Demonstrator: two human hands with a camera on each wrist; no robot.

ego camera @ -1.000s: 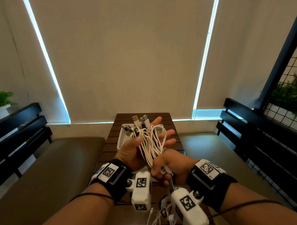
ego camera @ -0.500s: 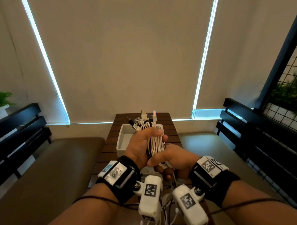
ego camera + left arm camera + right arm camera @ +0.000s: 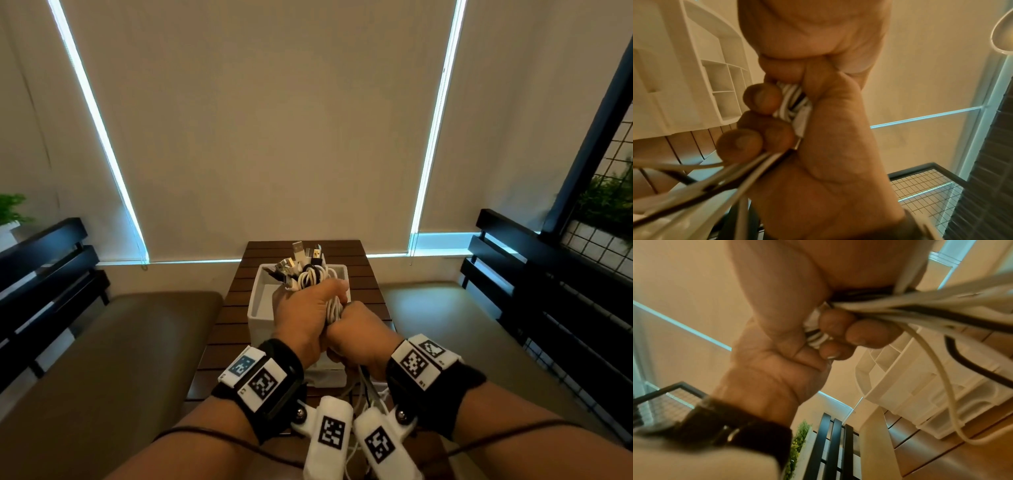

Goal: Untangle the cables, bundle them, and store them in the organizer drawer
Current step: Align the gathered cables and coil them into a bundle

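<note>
A bundle of white and black cables (image 3: 310,275) is clamped in my left hand (image 3: 305,311), with several USB plugs (image 3: 298,247) sticking up past the fist. Just below it, my right hand (image 3: 358,334) grips the lower part of the same bundle, its fist touching the left one. Loose cable tails (image 3: 363,385) hang down under the right hand. Both hands are above the open white organizer drawer (image 3: 260,301). In the left wrist view, curled fingers close over the white strands (image 3: 790,104). In the right wrist view, cables (image 3: 920,305) run out past the fingertips (image 3: 869,335).
The white organizer (image 3: 920,386) stands on a narrow brown slatted table (image 3: 364,274). Padded benches lie to the left (image 3: 137,342) and right (image 3: 435,308), each with a black slatted back. A wire grid with plants (image 3: 609,205) is at the far right.
My left hand has gone from an open palm to a fist round the cables. Both hands have moved forward and down over the drawer, and the right hand has closed up against the left.
</note>
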